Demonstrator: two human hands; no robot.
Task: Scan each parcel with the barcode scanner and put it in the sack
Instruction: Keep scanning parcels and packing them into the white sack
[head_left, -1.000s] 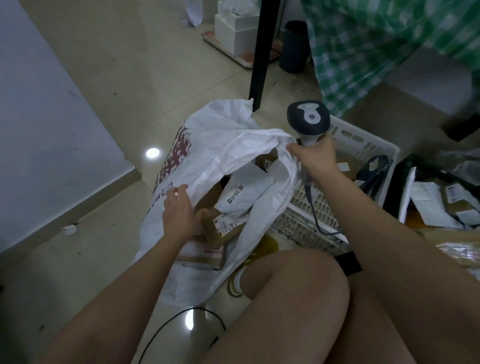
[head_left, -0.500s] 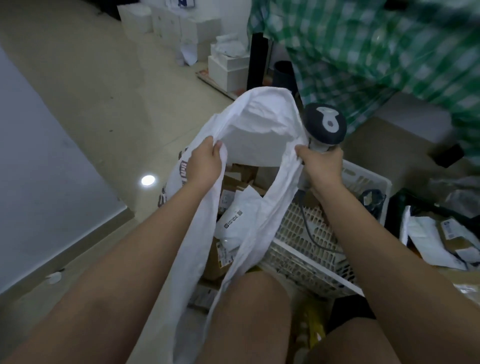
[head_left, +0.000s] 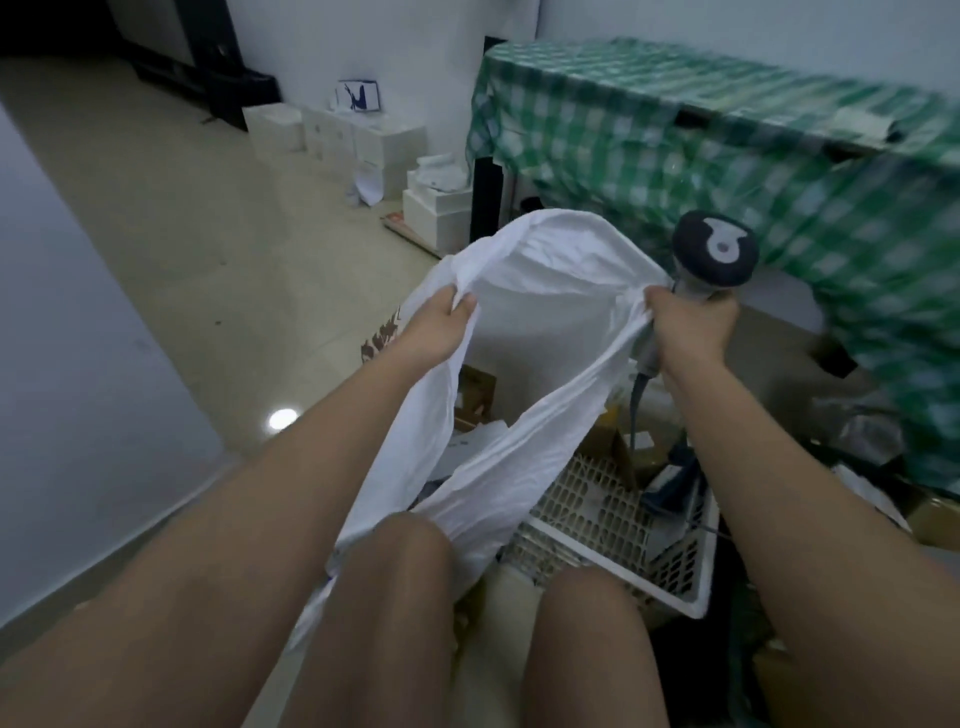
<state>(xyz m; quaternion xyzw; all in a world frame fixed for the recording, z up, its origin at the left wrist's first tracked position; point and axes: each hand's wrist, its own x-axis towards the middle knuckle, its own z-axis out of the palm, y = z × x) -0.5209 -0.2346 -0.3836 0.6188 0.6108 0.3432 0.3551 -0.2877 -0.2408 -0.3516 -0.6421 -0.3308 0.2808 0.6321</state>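
A white woven sack (head_left: 550, 291) stands between my knees with its mouth pulled wide. My left hand (head_left: 439, 325) grips the sack's left rim. My right hand (head_left: 693, 325) grips the right rim together with the handle of the dark grey barcode scanner (head_left: 716, 249), whose head sticks up above the fist. Brown and white parcels (head_left: 475, 397) lie deep inside the sack, mostly hidden by its folds. More parcels (head_left: 641, 447) sit in the white plastic crate (head_left: 675, 597) to the right.
A table with a green checked cloth (head_left: 727, 150) stands behind the sack, its black leg (head_left: 485, 208) just beyond the rim. White boxes (head_left: 363, 140) are stacked along the far wall. Loose parcels and bags (head_left: 872, 431) crowd the floor at right. My bare knees fill the foreground.
My left hand left the parcels inside the sack, took the left rim, and both hands lifted the sack upright and spread its mouth. The view tilted up toward the table.
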